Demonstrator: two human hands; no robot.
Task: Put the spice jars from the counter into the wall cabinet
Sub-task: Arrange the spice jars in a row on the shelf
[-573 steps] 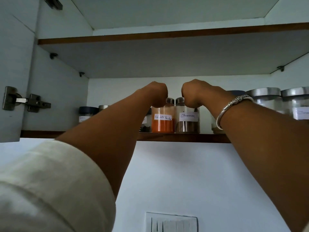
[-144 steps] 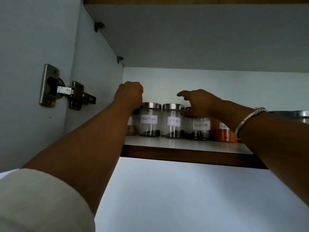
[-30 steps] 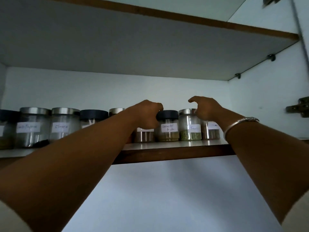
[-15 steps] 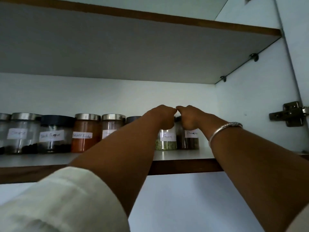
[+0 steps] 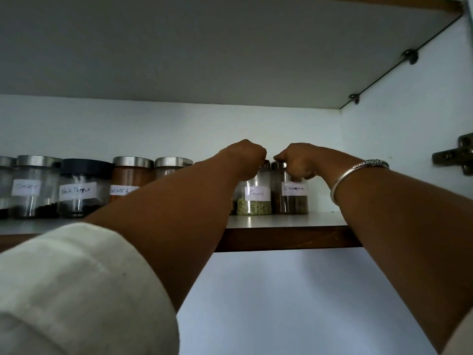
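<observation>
Steel lids of fennel jar (image 5: 253,199) and cinnamon jar (image 5: 291,201) now sit in curled fingers of left hand (image 5: 245,160) and right hand (image 5: 298,162), moved rightward; task seems nearly complete.

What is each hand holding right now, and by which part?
The left hand grips the Fennel jar from above by its lid. The right hand grips the Cinnamon jar the same way. Both jars stand on the cabinet shelf.
</observation>
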